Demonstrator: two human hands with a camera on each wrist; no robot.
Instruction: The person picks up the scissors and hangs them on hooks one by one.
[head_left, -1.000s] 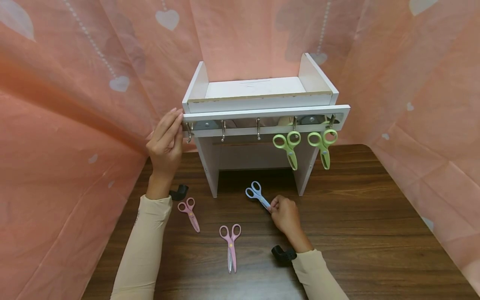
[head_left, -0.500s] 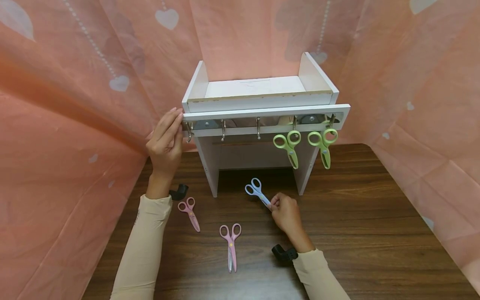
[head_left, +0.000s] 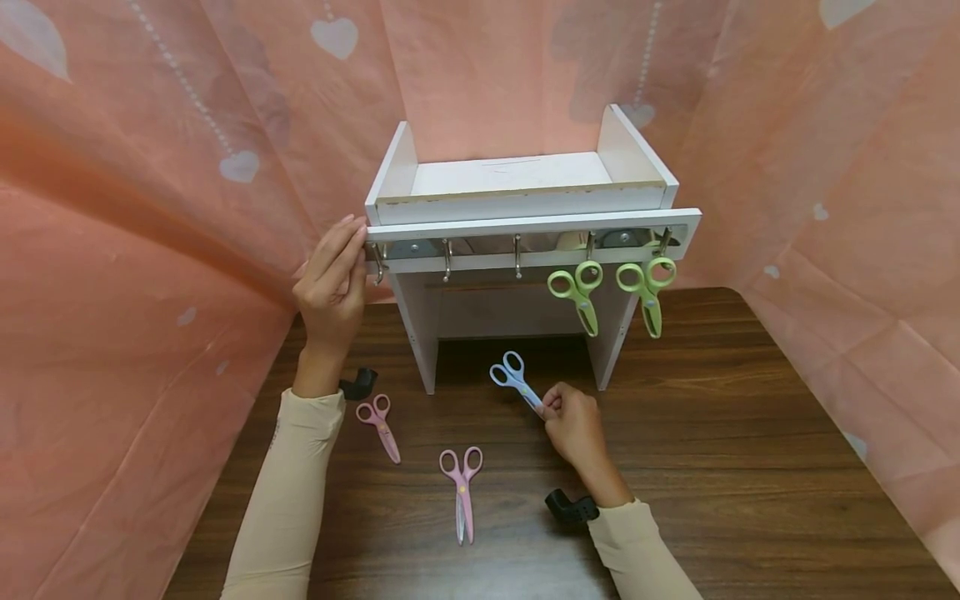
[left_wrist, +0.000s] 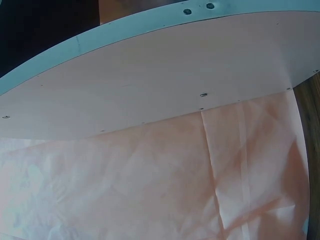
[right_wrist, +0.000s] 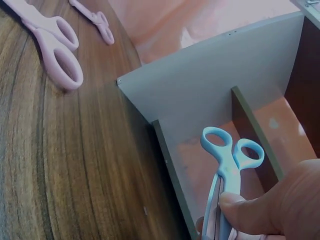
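Note:
In the head view my left hand (head_left: 330,292) rests with fairly straight fingers on the left end of the white hook board (head_left: 540,223). My right hand (head_left: 573,421) pinches the blue scissors (head_left: 512,376) by the blade end, handle loops pointing away toward the shelf. The right wrist view shows the thumb on the blue scissors (right_wrist: 229,170), loops up. Two pairs of green scissors, one (head_left: 576,292) and another (head_left: 647,292), hang from the two rightmost hooks. The other hooks, such as the middle one (head_left: 517,257), hold nothing. The left wrist view does not show the left hand.
One pair of pink scissors (head_left: 461,493) lies at the front middle of the wooden table (head_left: 750,467), another pair (head_left: 380,427) beside the left forearm. The white shelf unit (head_left: 415,333) stands behind the board. Pink curtains (head_left: 112,333) surround the table.
My right hand has shifted slightly up and away with the blue scissors, whose loops now appear a little higher in the head view. The left hand has stayed in place.

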